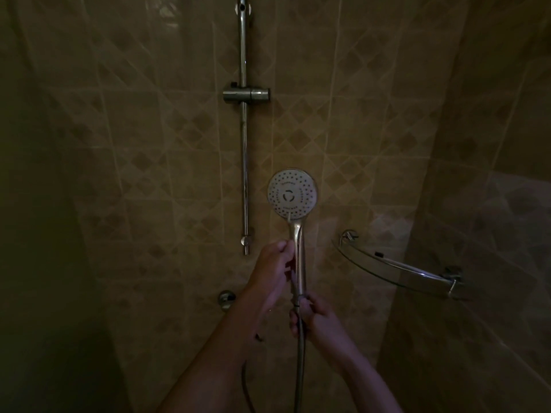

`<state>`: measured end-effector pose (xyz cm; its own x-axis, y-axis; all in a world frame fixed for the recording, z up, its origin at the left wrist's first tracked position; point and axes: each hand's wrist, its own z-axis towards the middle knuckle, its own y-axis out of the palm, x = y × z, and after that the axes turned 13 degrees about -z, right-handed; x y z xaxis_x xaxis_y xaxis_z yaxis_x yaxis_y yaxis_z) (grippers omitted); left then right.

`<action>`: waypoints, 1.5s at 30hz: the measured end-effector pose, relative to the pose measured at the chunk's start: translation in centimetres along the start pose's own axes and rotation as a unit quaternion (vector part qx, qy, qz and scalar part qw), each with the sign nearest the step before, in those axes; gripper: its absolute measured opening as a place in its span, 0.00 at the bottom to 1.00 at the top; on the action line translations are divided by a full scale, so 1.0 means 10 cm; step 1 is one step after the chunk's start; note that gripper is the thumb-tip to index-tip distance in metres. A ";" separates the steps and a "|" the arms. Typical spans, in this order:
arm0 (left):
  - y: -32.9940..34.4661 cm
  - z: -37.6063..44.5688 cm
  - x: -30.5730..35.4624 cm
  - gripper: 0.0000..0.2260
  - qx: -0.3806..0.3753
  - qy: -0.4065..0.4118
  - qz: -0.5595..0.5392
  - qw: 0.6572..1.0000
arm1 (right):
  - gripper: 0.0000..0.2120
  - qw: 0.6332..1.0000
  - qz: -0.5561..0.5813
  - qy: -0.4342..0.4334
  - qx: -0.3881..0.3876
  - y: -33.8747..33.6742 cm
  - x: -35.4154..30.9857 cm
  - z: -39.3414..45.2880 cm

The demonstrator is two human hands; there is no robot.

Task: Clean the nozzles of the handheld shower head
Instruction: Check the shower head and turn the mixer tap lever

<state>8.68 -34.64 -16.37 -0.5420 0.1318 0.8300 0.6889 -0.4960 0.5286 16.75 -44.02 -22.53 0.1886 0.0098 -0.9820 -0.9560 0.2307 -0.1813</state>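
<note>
The slide rail stood on the wall, its bracket bare. The left hand gripped the shower head by its handle — face toward the person. The right hand pinched the hose beneath. Cleaning had likely not begun — next, fingers rubbing the nozzles.

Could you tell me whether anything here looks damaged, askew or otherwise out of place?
Nothing stands out. The shower head is off its holder only because both hands hold it, nozzles facing the camera.
</note>
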 end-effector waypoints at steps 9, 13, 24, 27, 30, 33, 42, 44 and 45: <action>0.01 0.05 -0.09 0.19 0.005 -0.023 -0.048 0.999 | 0.09 1.000 0.013 0.014 -0.016 -0.02 -0.01 0.00; -0.01 0.05 -0.15 0.10 0.016 -0.009 -0.047 0.999 | 0.09 1.000 0.010 0.017 -0.005 -0.01 0.00 -0.03; -0.02 -0.01 -0.16 0.06 0.025 0.079 -0.005 0.997 | 0.10 1.000 0.017 0.010 -0.006 -0.03 -0.01 0.02; 0.00 -0.01 -0.17 0.09 0.035 0.073 0.012 0.997 | 0.10 0.999 0.031 0.007 -0.015 -0.03 -0.01 0.02; 0.05 -0.01 -0.15 0.14 0.035 0.054 -0.002 0.998 | 0.10 0.999 0.048 0.004 -0.019 -0.02 -0.01 -0.01; 0.09 -0.03 -0.12 0.16 0.029 0.037 -0.019 0.999 | 0.11 0.998 0.057 0.004 -0.020 -0.02 -0.03 -0.02; 0.07 -0.05 -0.14 0.06 0.032 0.046 0.000 0.998 | 0.12 0.998 0.059 0.017 -0.017 -0.01 0.00 0.01; 0.08 -0.05 -0.12 0.05 0.030 0.045 0.000 0.999 | 0.12 0.998 0.059 0.020 -0.011 -0.01 0.01 0.02; 0.08 -0.06 -0.12 0.08 0.034 0.049 0.007 0.998 | 0.12 0.998 0.059 0.023 -0.003 -0.01 0.02 0.02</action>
<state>9.62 -35.69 -16.98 -0.5747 0.0396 0.8174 0.7253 -0.4380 0.5312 16.93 -43.82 -22.69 0.0639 -0.0087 -0.9979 -0.9724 0.2242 -0.0642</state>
